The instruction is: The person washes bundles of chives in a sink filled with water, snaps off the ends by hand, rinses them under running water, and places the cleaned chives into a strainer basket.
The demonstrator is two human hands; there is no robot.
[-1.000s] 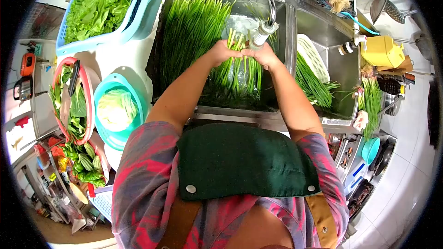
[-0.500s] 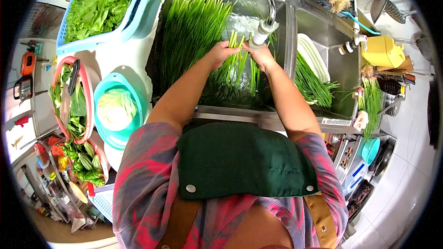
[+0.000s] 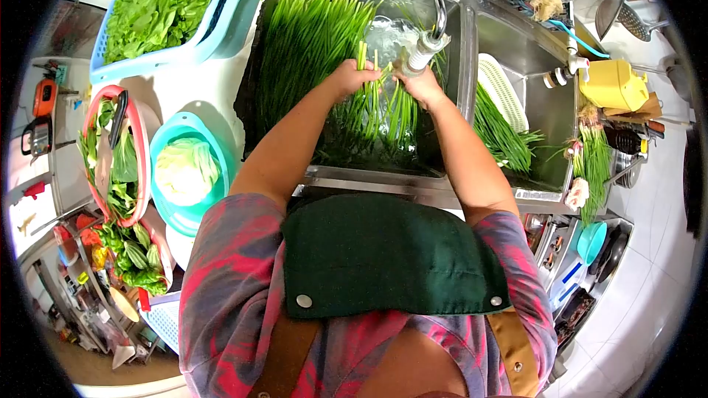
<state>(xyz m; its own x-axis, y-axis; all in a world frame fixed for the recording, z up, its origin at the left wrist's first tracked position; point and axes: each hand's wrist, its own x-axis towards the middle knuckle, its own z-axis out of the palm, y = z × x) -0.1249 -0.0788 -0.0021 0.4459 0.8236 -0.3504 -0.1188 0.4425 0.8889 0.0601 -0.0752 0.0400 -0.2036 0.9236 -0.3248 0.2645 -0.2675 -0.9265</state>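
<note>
Pinching green stalks, left hand and right hand have the tap nozzle near their fingers and, farther right, a label too small to read.

Left arm: bare forearm slanting forward and inward, elbow slightly bent. Left grip well left of faucet nozzle, fingers curled in a pinch, thumb pointing nozzle-ward. Right arm angled in from the other side. Right grip just body-side of nozzle, fingers curled inward; contact unclear. Grips apart.
</note>
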